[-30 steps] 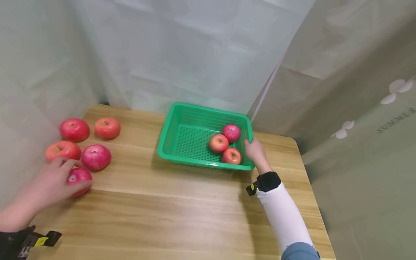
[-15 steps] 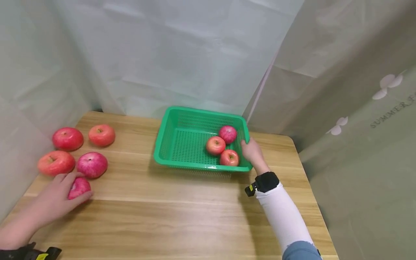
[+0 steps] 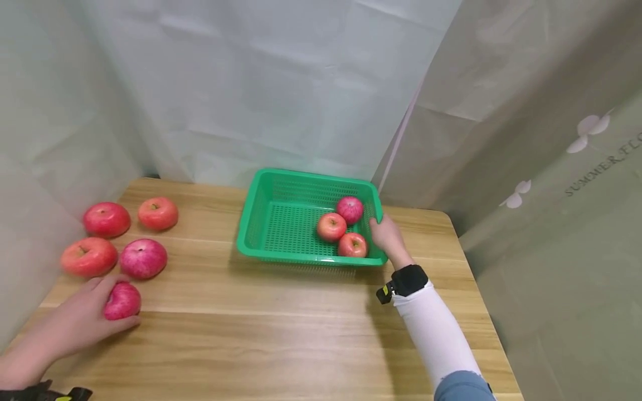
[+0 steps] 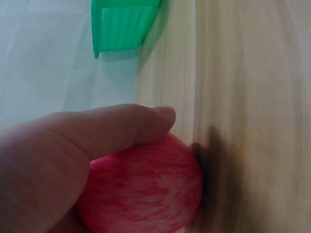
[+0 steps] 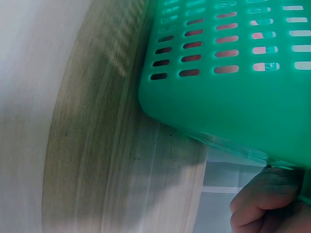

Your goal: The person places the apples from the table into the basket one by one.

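Pink-red striped apple point(image 3: 122, 301) is at the left side of the wooden surface point(image 3: 281, 345), within the grasp of the left hand point(image 3: 82, 317). The thumb and the fingers of this hand are bent around it, opened only as wide as the fruit; the left wrist view shows the thumb lying along its skin. Whether the apple touches the wood or is slightly above it, I cannot tell.

Just behind it are four more apples, placed close together: a pink striped apple point(image 3: 144, 259), an orange-red apple point(image 3: 89, 257) with a short stem, a deep red apple point(image 3: 107, 219) and, at the back, a lighter orange-red one.

Well apart from them, near the back edge, is a green perforated plastic basket point(image 3: 291, 259). Three apples are gathered in its right part — one pink striped point(image 3: 349, 209) and two orange-red with yellowish tones. The right hand point(image 3: 388, 234) grips the right-hand rim, with the thumb on the inner side and the fingers folded outside.

Both wrists wear black straps, and the right forearm has a white sleeve point(image 3: 436, 328). Behind stand pale curtains point(image 3: 281, 83) — the right one is printed with "SUMMER" and petals.
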Available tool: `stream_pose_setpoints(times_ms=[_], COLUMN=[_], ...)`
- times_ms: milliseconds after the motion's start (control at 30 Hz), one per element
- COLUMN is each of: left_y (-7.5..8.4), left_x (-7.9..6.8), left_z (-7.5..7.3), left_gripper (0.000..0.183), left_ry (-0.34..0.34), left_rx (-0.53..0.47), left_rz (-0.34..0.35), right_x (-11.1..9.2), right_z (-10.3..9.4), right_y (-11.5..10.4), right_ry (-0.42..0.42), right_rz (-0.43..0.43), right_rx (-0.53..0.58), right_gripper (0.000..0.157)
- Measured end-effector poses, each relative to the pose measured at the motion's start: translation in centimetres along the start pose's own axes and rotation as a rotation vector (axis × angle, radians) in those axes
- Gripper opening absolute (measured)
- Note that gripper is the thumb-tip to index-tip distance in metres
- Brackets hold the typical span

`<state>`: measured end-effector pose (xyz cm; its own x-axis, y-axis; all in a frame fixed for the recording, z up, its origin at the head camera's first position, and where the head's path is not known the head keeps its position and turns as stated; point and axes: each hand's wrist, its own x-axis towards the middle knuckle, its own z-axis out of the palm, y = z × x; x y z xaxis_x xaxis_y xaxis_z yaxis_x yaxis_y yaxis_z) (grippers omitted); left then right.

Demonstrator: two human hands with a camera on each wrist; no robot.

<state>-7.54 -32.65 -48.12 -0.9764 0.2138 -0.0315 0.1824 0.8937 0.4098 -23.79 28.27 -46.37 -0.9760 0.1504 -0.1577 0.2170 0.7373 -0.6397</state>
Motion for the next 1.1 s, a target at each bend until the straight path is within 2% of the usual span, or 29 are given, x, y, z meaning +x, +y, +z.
stream_pose_setpoints(times_ms=[133, 333, 500, 567, 633, 733, 867, 967, 1100], left_y=[0.2, 1.5, 3.3, 4.0, 4.7, 5.5, 6.3, 7.0, 8.2], left_x=[0.1, -0.1, 1.9, 2.7, 3.4, 4.2, 4.9, 5.4, 6.4], left_z=[0.1, -0.5, -1.9, -2.2, -2.3, -2.2, -2.1, -2.0, -2.0], left_gripper=[0.080, 0.077, 0.072, 0.070, 0.071, 0.068, 0.070, 0.074, 0.071], left_ry=[-0.026, 0.015, 0.125, 0.180, 0.205, 0.208, 0.204, 0.182, 0.152], left_rx=[0.006, 0.019, 0.061, 0.058, 0.057, 0.063, 0.064, 0.045, 0.039], left_rz=[0.033, 0.080, 0.124, 0.147, 0.155, 0.153, 0.110, 0.082, 0.083], right_x=[0.0, 0.2, 0.2, 0.2, 0.2, 0.2, 0.2, 0.3, 0.3], right_z=[0.1, 0.4, 0.7, 0.7, 0.5, 0.3, 0.1, 0.1, 0.2], right_y=[0.1, -0.6, -0.8, -0.7, -0.5, -0.2, -0.2, -0.1, 0.1], right_ry=[-0.001, -0.002, 0.014, 0.008, 0.002, 0.004, 0.013, 0.015, 0.016], right_rz=[0.011, -0.018, -0.008, -0.007, -0.005, 0.001, -0.004, -0.009, 0.000], right_rx=[-0.009, -0.005, 0.008, 0.012, 0.013, 0.004, -0.008, -0.013, -0.014], right_gripper=[0.051, 0.050, 0.048, 0.049, 0.049, 0.049, 0.049, 0.050, 0.051])
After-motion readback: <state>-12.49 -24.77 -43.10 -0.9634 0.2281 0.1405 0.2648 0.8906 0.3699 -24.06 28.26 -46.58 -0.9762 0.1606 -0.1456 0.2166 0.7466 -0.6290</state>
